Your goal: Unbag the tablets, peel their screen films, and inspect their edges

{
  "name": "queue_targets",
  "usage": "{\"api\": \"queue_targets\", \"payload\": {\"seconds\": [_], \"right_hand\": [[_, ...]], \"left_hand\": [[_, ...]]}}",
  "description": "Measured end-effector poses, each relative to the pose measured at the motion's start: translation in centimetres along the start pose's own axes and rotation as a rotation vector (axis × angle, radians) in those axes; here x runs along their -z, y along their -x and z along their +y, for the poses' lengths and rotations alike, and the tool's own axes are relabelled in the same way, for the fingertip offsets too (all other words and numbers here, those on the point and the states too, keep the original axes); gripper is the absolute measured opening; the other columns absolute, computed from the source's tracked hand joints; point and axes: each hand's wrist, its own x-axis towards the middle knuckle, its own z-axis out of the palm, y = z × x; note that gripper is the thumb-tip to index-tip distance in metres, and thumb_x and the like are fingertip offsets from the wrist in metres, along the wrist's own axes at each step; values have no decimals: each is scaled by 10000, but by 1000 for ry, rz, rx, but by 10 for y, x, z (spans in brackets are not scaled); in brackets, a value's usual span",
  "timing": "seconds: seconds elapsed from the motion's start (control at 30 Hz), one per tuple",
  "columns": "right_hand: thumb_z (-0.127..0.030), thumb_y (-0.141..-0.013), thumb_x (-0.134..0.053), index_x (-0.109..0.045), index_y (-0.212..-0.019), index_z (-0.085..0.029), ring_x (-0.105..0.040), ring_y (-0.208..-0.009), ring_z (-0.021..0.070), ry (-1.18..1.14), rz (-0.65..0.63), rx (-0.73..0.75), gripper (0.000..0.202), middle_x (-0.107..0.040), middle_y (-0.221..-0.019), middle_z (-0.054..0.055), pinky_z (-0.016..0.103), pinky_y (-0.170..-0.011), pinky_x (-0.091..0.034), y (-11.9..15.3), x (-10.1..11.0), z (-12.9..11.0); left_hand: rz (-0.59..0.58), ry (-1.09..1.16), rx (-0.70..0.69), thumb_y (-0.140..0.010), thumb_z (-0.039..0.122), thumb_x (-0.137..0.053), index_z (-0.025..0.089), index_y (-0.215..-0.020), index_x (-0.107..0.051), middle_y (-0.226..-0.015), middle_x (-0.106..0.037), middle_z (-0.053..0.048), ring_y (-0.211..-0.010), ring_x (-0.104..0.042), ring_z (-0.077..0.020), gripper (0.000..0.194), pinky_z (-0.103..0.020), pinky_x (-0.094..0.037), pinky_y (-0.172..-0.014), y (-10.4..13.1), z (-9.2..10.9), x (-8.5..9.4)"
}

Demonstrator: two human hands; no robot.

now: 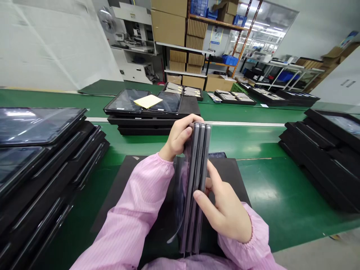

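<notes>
Several grey tablets, three edges showing, stand upright side by side as a stack of tablets (196, 187) over a black mat (230, 180). My left hand (181, 135) is closed around the far upper end of the stack. On the right side, my right hand (222, 204) grips the stack, its thumb lying along the near edges and its fingers partly hidden behind. The left tablet's glossy face shows a clear film with a small white tab (172, 237) hanging at its lower edge. Just behind the stack, part of another dark tablet (217, 155) lies flat.
Black trays with tablets are piled at left (56, 176) and right (323, 150). Ahead, a black tray pile (154, 122) carries tablets and a yellow paper (148, 101). Trays of small grey pieces (234, 96) stand farther back on the green table (261, 140).
</notes>
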Motion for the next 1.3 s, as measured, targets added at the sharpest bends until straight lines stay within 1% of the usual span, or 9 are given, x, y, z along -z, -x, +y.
{"api": "queue_targets", "payload": {"seconds": [0.2, 0.3, 0.43, 0.6, 0.7, 0.8, 0.9, 1.13, 1.3], "right_hand": [[-371, -972, -498, -248, -1622, -32, -579, -513, 154, 33, 44, 12, 774, -593, -648, -58, 270, -534, -455, 1, -3, 0], [-411, -987, -495, -358, -1564, -14, -591, -500, 162, 54, 79, 52, 714, -597, -616, -52, 263, -510, -466, 0, -3, 2], [-389, -1024, -427, -486, -1485, -54, -567, -442, 161, 116, 186, 115, 572, -565, -543, -63, 249, -462, -451, 0, -6, 0], [-445, -1011, -488, -597, -1365, -56, -541, -385, 152, 182, 304, 79, 538, -593, -520, -47, 246, -427, -443, 1, -13, -4], [-510, -982, -537, -594, -1402, -45, -542, -377, 151, 159, 333, 49, 630, -577, -507, -55, 240, -412, -444, 0, -16, -4], [-543, -968, -558, -517, -1503, 5, -540, -376, 149, 139, 346, 32, 768, -558, -507, -59, 239, -400, -428, -1, -18, -3], [-552, -963, -571, -474, -1536, 50, -524, -371, 142, 129, 350, 30, 837, -538, -504, -60, 239, -393, -413, -1, -20, -3], [-542, -955, -581, -496, -1523, 40, -508, -365, 137, 120, 351, 36, 818, -517, -501, -72, 237, -389, -413, -1, -20, -3], [-508, -992, -518, -593, -1426, -24, -569, -411, 162, 134, 346, 45, 654, -588, -529, -41, 251, -431, -480, -3, -19, -1]], "left_hand": [[-25, -29, -21, -937, 789, -457, 179, -897, -649, -821, -673, -42, -750, -630, -206, 641, -340, -481, -740, 1, 7, -1], [-40, -37, -35, -942, 775, -465, 177, -911, -652, -846, -676, -48, -781, -637, -215, 628, -348, -485, -766, 1, 11, -3], [-101, -56, -52, -948, 788, -428, 180, -925, -639, -878, -682, -65, -811, -638, -233, 644, -369, -494, -799, 0, 15, -7], [-153, -30, -53, -952, 791, -401, 184, -961, -655, -927, -710, -91, -855, -660, -254, 657, -391, -514, -833, -1, 11, -11], [-133, 3, -44, -952, 769, -431, 182, -979, -693, -980, -749, -115, -912, -693, -276, 643, -411, -528, -875, 0, 7, -13], [-118, 50, -57, -958, 741, -457, 179, -993, -738, -990, -779, -125, -929, -721, -282, 630, -416, -548, -886, 0, 5, -14], [-104, 80, -68, -964, 722, -476, 175, -1002, -778, -991, -801, -133, -936, -739, -287, 626, -417, -559, -884, -1, 4, -14], [-69, 106, -103, -989, 653, -509, 185, -1040, -820, -981, -821, -120, -910, -745, -266, 564, -394, -558, -860, 0, 5, -14], [-37, 118, -70, -987, 642, -520, 180, -1005, -816, -989, -822, -127, -930, -762, -274, 549, -401, -577, -870, 1, 5, -13]]}}
